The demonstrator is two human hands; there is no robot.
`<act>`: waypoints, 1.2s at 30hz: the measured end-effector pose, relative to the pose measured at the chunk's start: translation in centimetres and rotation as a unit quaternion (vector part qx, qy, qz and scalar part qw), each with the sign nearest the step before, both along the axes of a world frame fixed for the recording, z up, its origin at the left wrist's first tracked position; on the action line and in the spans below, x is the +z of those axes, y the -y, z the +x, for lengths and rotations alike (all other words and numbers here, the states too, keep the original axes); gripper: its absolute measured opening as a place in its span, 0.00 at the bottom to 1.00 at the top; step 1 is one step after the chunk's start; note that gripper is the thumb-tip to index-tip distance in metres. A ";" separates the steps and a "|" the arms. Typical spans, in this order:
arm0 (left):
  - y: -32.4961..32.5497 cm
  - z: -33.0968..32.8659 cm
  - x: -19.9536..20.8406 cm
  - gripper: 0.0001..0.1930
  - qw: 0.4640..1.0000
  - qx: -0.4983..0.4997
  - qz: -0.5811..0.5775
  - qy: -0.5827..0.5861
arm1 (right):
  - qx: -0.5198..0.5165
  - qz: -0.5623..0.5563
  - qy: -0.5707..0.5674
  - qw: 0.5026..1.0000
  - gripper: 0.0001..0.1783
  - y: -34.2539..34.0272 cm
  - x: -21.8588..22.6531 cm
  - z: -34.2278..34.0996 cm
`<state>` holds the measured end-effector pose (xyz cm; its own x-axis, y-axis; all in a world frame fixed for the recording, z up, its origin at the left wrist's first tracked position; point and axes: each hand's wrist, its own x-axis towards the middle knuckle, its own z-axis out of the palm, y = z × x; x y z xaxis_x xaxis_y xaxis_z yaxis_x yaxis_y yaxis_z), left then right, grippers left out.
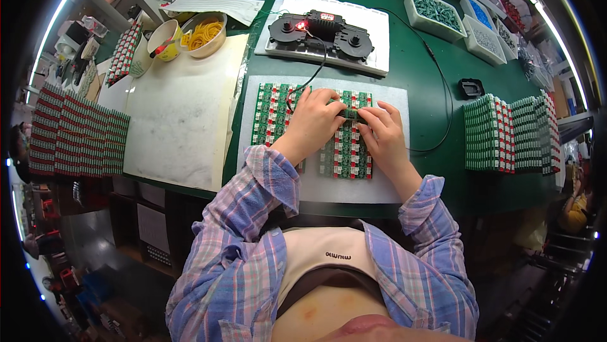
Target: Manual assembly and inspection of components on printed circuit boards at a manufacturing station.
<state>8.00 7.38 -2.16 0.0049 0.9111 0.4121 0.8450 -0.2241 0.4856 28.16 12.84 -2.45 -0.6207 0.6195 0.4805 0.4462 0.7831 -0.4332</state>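
Pinch hold on a small green board point(349, 114)

We see the left hand point(313, 119) and right hand point(384, 133) nearly closed, thumbs and fingertips pinching the small green board from either side. It sits over rows of circuit boards point(272, 111) on the pale mat point(392, 184); whether it touches them, we cannot tell. Beyond: a black two-reel device point(324, 29).

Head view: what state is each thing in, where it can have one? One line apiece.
Left hand: fingers bent, at the circuit boards; grip unclear.
Right hand: fingers bent, at the circuit boards; grip unclear.
Circuit boards: laid flat in rows.
Black twin-disc device: red light lit.
Bowl: open, holding yellow bands.
Bin of green parts: open, filled.
Left board stacks: piled up.
Right board stacks: piled up.
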 end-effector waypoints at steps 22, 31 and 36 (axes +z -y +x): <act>-0.1 -0.2 0.8 0.09 0.999 -0.003 0.021 -0.030 | 0.006 -0.006 -0.018 1.000 0.16 -0.3 -0.2 0.1; -0.1 -0.2 0.3 0.09 0.998 0.003 0.046 -0.040 | 0.002 0.016 -0.033 0.999 0.15 -0.2 -0.6 0.0; 0.0 -0.3 0.0 0.09 0.998 0.003 0.046 -0.036 | 0.003 0.004 -0.019 1.000 0.14 0.0 -0.3 -0.1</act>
<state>7.71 7.42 -2.15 0.0312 0.8699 0.4922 0.8783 -0.2590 0.4020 28.09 12.85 -2.76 -0.6062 0.6117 0.5083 0.4243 0.7893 -0.4439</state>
